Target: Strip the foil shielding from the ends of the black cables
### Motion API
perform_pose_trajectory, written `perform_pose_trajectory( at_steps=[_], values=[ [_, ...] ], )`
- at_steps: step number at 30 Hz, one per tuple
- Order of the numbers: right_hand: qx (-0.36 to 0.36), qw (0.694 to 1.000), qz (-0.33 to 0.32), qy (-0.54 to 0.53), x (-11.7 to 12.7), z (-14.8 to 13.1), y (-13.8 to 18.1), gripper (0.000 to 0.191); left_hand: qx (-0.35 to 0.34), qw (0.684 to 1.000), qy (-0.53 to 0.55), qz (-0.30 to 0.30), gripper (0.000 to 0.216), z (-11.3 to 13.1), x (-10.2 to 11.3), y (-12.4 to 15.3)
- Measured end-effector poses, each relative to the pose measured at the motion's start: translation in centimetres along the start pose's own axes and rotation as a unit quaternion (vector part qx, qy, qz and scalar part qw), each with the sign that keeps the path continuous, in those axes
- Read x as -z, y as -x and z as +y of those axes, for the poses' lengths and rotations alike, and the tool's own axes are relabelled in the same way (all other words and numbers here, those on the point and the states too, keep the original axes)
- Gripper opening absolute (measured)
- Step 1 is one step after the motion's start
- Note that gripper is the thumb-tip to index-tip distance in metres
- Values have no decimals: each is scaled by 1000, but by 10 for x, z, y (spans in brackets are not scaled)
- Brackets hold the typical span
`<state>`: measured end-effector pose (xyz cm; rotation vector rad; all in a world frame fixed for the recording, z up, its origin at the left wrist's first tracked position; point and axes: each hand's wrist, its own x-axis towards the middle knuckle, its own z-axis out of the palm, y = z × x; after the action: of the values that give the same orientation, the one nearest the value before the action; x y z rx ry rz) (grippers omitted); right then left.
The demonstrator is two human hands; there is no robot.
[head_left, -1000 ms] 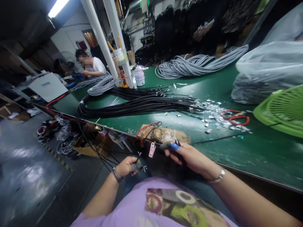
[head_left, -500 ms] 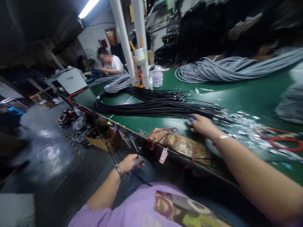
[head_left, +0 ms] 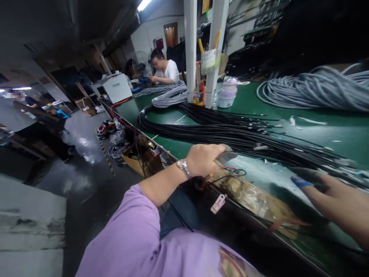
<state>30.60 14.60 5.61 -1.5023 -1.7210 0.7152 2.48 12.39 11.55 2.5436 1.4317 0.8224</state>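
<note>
Over the near edge of the green bench, my left hand (head_left: 206, 158) is closed, its grey-covered fingertips pressed together beside a long bundle of black cables (head_left: 184, 130). Whatever it holds, if anything, is hidden. My right hand (head_left: 328, 190) is blurred at the right, by the cut ends of the same bundle. Its thumb, wrapped in blue, stands apart from the dark-covered fingers, and nothing shows between them. The black cables bend round at the left, and a few hang over the bench edge. Some dark cable also lies across my lap.
Coils of grey cable (head_left: 311, 92) lie at the back right, with a smaller coil (head_left: 170, 98) near the white posts (head_left: 190, 50). A lilac jar (head_left: 227, 92) stands beside them. A taped cardboard piece (head_left: 253, 196) with a pink tag (head_left: 218, 204) lines the front edge. A co-worker (head_left: 167, 71) sits behind.
My left hand has come up from my lap, where it held black cable, to the bench edge. My right hand has moved right along the bundle. The view has turned left.
</note>
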Motion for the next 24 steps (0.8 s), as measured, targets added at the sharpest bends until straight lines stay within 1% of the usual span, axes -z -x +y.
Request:
perform_pose_trajectory(
  at_steps=[1,3,5,7,9,10,11,12,13,15,16,17,18,21,23,24],
  values=[
    [-19,1000,-15,-5,4,-8,6,16,-9,999,-26,-18,35,5,-7,-14],
    [-32,997,-14,-62,9,-21,17,21,-20,996,-67,-60,29,14,-22,-38],
    [-54,989,-18,-136,7,-30,25,29,-54,989,-84,-111,22,20,-37,-56],
    [-62,981,-2,-181,4,-34,28,34,-97,981,-67,-156,18,25,-50,-68],
    [-55,980,17,-192,0,-34,28,34,-126,973,-20,-194,15,30,-59,-75],
    [-43,980,32,-190,-2,-33,27,30,-129,968,14,-214,13,32,-63,-78],
    [-27,980,48,-191,-2,-31,26,26,-123,963,57,-232,10,34,-66,-81],
    [-14,980,47,-193,-3,-29,24,22,-111,953,109,-259,8,37,-69,-84],
    [-3,979,57,-197,-3,-27,23,19,-83,936,164,-300,10,39,-72,-86],
    [1,974,72,-214,-3,-23,18,19,14,899,256,-356,15,41,-77,-90],
    [-8,969,81,-234,-2,-21,15,21,37,888,292,-353,17,41,-80,-92],
    [-27,962,80,-259,-2,-19,12,22,48,884,325,-332,21,41,-83,-93],
    [-53,950,100,-290,-1,-17,9,23,59,880,353,-312,29,40,-85,-93],
    [-124,897,157,-395,2,-11,2,32,106,854,420,-287,51,34,-88,-91],
    [-145,872,165,-437,2,-10,1,35,128,843,448,-269,59,29,-87,-90],
    [-148,869,154,-447,2,-11,1,35,135,839,455,-266,59,27,-86,-89]
  ],
)
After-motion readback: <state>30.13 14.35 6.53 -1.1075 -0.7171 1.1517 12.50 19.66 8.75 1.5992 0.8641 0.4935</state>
